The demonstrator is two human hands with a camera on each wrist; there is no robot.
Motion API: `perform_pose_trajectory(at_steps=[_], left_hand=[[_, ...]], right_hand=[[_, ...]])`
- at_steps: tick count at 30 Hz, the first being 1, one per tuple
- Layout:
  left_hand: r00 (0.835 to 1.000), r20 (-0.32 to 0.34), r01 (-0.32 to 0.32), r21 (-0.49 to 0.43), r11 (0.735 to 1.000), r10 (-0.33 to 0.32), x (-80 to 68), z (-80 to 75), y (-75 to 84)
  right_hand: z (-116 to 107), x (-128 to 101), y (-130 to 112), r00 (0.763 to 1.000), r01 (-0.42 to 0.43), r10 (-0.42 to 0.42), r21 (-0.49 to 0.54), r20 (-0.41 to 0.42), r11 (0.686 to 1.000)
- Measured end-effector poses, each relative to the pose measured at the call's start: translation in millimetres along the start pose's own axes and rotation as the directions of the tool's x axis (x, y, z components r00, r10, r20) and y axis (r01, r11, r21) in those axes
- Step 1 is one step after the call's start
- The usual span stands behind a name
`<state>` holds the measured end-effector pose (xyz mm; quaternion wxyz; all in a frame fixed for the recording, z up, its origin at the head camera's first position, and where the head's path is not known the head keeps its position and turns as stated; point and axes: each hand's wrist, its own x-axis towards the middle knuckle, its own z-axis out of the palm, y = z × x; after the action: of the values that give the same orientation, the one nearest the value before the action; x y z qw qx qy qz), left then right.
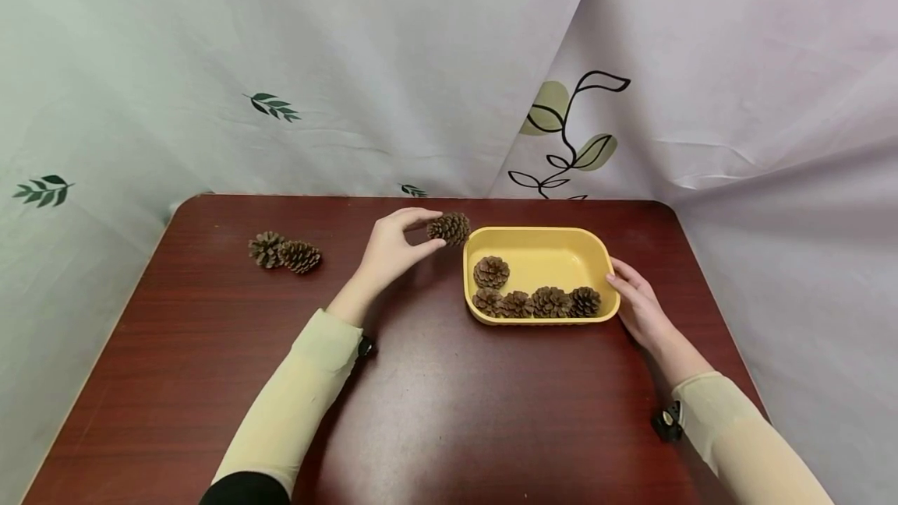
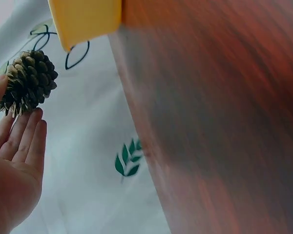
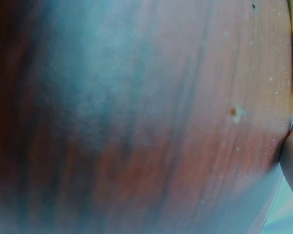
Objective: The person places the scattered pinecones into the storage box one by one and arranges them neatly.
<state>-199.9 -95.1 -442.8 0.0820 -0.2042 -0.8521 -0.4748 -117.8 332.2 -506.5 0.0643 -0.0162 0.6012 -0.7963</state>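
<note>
Yellow tray (image 1: 540,244) sits on the dark red table (image 1: 435,404) with five cones along its near side; the left hand (image 1: 389,252) pinches one more cone (image 1: 450,228) by the fingertips, in the air just beside the tray's left rim. The right hand (image 1: 634,302) lies with relaxed fingers against the tray's right end, holding nothing. I think the pinch is light, only fingertips on loose scales; the cone may slip, hit the rim and roll away on the smooth wood; scales may also break off. Two other cones (image 1: 284,252) wait well apart on the left. I see no brand, label or writing, only leaf prints on the cloth (image 1: 273,106).
</note>
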Motion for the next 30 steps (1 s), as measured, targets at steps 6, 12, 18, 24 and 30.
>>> perform_pose_trajectory(at_steps=[6,12,18,24,30], left_hand=[[0.999,0.026,-0.027,-0.022,0.999,0.027,9.4,15.2,12.2],[0.995,0.078,-0.066,0.002,0.998,0.066,16.5,31.7,22.7],[0.986,0.135,-0.103,0.017,0.995,0.100,25.0,48.7,33.4],[0.977,0.187,-0.111,0.016,0.994,0.106,31.4,62.7,41.8],[0.966,0.241,-0.104,0.040,0.994,0.091,36.4,76.5,44.2]], right_hand=[[1,0,0,1.000,0.001,-0.001,0.009,-0.002,1.000],[1,0,-1,1.000,0.003,-0.003,0.003,0.005,1.000],[0,-1,-2,1.000,0.006,-0.006,0.002,0.022,1.000],[-2,0,-1,1.000,0.011,-0.011,0.009,0.029,1.000],[-3,-1,-1,1.000,0.006,-0.006,-0.005,0.025,1.000]])
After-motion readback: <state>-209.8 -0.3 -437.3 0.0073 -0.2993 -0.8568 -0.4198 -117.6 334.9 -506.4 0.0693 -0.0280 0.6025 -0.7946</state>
